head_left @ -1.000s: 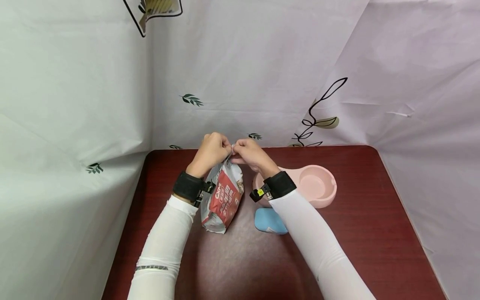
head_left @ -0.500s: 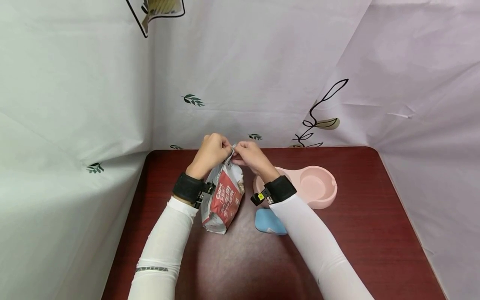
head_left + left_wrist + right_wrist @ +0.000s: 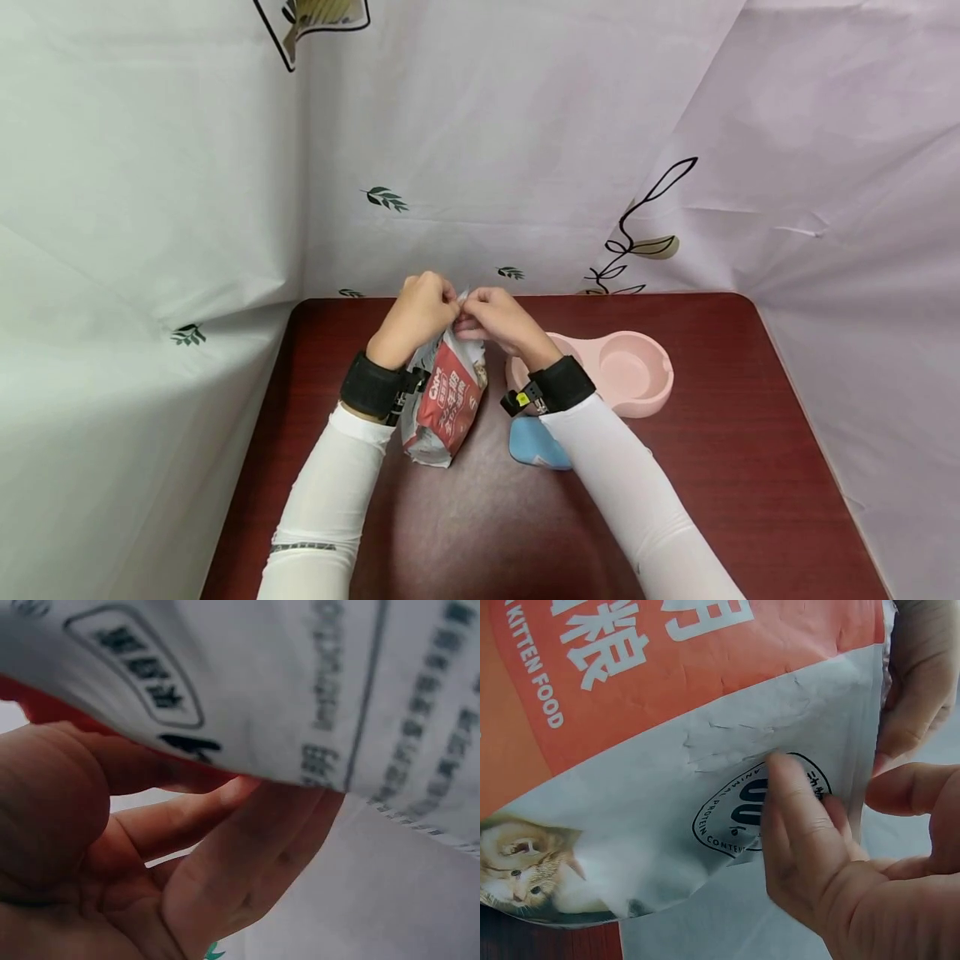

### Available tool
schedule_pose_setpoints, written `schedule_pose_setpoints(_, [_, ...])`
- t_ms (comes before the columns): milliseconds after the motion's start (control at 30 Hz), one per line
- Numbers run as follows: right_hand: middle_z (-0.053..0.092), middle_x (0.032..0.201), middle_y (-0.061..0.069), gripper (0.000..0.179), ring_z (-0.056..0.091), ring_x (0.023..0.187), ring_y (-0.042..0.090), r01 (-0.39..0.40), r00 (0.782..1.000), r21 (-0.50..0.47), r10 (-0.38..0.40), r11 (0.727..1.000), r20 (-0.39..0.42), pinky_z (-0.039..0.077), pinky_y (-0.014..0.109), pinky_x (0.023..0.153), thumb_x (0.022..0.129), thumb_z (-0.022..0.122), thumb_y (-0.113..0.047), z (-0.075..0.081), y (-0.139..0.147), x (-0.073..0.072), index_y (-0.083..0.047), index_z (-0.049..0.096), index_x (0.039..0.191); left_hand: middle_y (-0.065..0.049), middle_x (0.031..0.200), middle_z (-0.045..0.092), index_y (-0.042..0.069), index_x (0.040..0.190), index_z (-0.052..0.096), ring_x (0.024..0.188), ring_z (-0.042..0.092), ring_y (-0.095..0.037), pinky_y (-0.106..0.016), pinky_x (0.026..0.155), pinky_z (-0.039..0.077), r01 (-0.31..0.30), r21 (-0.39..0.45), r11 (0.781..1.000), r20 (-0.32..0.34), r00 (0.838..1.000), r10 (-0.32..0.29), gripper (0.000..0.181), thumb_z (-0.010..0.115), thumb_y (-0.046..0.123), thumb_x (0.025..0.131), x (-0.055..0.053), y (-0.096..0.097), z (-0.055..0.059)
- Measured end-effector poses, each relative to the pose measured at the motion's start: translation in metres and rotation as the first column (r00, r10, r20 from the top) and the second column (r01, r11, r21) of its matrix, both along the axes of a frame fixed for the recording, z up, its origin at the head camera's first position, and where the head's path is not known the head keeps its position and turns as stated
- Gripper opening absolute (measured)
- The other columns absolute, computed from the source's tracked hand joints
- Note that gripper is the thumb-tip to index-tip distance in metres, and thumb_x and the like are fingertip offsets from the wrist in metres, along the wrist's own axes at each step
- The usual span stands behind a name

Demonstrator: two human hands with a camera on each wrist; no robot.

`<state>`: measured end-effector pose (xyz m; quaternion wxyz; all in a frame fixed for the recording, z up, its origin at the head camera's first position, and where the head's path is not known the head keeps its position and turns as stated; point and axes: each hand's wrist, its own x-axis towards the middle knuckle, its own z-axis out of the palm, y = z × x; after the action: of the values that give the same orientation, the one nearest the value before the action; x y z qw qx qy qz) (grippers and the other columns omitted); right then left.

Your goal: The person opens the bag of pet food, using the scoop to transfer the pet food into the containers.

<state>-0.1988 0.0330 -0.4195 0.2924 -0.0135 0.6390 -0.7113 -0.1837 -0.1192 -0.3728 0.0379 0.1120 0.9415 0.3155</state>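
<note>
A red and white bag of kitten food (image 3: pixel 450 392) stands on the table, its top at the back between both hands. My left hand (image 3: pixel 422 310) pinches the bag's top edge from the left; in the left wrist view its thumb and fingers (image 3: pixel 240 855) meet under the printed white side. From the right, my right hand (image 3: pixel 498 318) pinches the same edge close beside the left. In the right wrist view the right fingers (image 3: pixel 802 825) lie against the bag's face, with the thumb at the edge. A cat picture (image 3: pixel 525 862) shows on the bag.
A pink double pet bowl (image 3: pixel 630 375) sits to the right, partly hidden by the right wrist. A light blue object (image 3: pixel 536 442) lies in front of it, partly under the right forearm. The red-brown table (image 3: pixel 750 467) ends at a white patterned cloth (image 3: pixel 480 167) behind.
Both hands have come down slightly at the bag's top, and the right hand has shifted a little left, closer to the left hand. The bag's base, the bowl and the blue object stay put.
</note>
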Motion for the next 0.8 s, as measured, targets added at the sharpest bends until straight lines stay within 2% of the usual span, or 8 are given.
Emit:
schedule_pose_setpoints(167, [0.064,0.089,0.016,0.022,0.069,0.072,0.018,-0.017,1.000,-0.022,0.017,1.000,0.025,0.060,0.029,0.073,0.101,0.042,-0.006,0.0006,0.0001,-0.0015,0.010,0.058,0.104,-0.005,0.059,0.058,0.007,0.066,0.070,0.055,0.051,-0.022,-0.030,0.052,0.040,-0.016,0.004,1.000,-0.005,1.000,0.016,0.024,0.060,0.007,0.087,0.0001,0.0002,-0.0007])
schedule_pose_setpoints(333, [0.065,0.085,0.015,0.022,0.069,0.067,0.017,-0.007,1.000,-0.042,0.008,0.999,0.027,0.060,0.024,0.066,0.100,0.044,-0.005,0.0003,-0.0002,-0.0028,0.011,0.059,0.103,-0.006,0.067,0.067,0.009,0.070,0.073,0.060,0.056,-0.023,-0.032,0.055,0.045,-0.020,0.003,1.000,-0.014,1.000,0.021,0.021,0.062,0.008,0.087,-0.0009,-0.0006,-0.0016])
schedule_pose_setpoints(500, [0.066,0.084,0.015,0.017,0.069,0.066,0.016,0.006,1.000,-0.057,-0.005,0.998,0.022,0.060,0.023,0.064,0.099,0.045,-0.003,-0.0014,-0.0006,-0.0029,0.007,0.058,0.096,-0.005,0.070,0.069,0.009,0.070,0.075,0.066,0.057,-0.024,-0.034,0.059,0.047,-0.021,0.011,1.000,-0.027,0.999,0.022,0.020,0.060,0.006,0.084,-0.0004,-0.0023,-0.0017])
schedule_pose_setpoints(600, [0.065,0.083,0.015,0.016,0.069,0.066,0.016,0.005,1.000,-0.057,-0.004,0.998,0.016,0.060,0.024,0.065,0.099,0.043,-0.002,-0.0021,-0.0006,-0.0020,0.005,0.055,0.092,-0.005,0.065,0.067,0.009,0.070,0.075,0.062,0.056,-0.024,-0.033,0.057,0.045,-0.017,0.022,1.000,-0.037,0.999,0.017,0.022,0.058,0.004,0.084,-0.0001,-0.0044,-0.0027])
schedule_pose_setpoints(800, [0.063,0.090,0.017,0.016,0.069,0.073,0.018,-0.010,1.000,-0.042,0.010,0.999,0.007,0.060,0.032,0.077,0.101,0.039,-0.004,-0.0007,0.0009,0.0009,0.004,0.050,0.093,-0.004,0.061,0.064,0.009,0.072,0.075,0.054,0.054,-0.020,-0.030,0.051,0.042,-0.020,0.028,0.999,-0.068,0.997,0.022,0.020,0.060,0.005,0.085,0.0004,-0.0089,-0.0044])
